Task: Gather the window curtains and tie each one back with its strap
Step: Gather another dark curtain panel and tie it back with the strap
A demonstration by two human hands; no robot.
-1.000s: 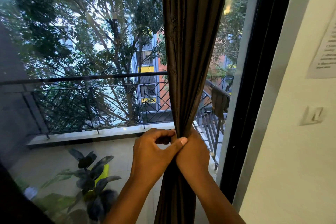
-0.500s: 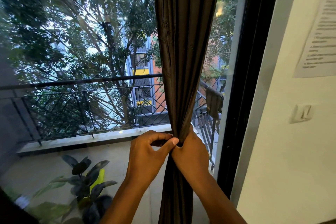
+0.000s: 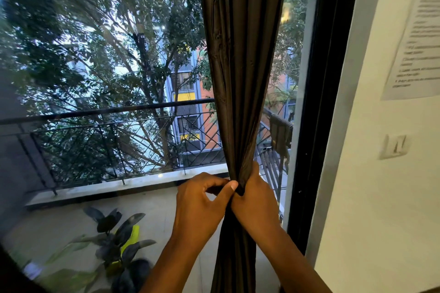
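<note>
Dark curtain [image 3: 240, 74] bunched into one rope by the window's right edge. Left hand [image 3: 202, 204] pinching a dark strip, likely the strap [image 3: 215, 190], thumb against the bundle; right hand [image 3: 256, 200] clamped round the pleats. Best to keep that squeeze, pull snug, knot level.

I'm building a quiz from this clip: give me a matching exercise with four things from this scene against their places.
Things:
1. dark brown gathered curtain
2. white wall switch
3. printed paper sheet
4. dark-leaved potted plant

Places:
A. high on the wall, at the right edge
B. outside on the balcony floor, lower left
C. pinched between the left hand and right hand
D. on the wall, below the paper

Pairs: 1-C, 2-D, 3-A, 4-B
</note>
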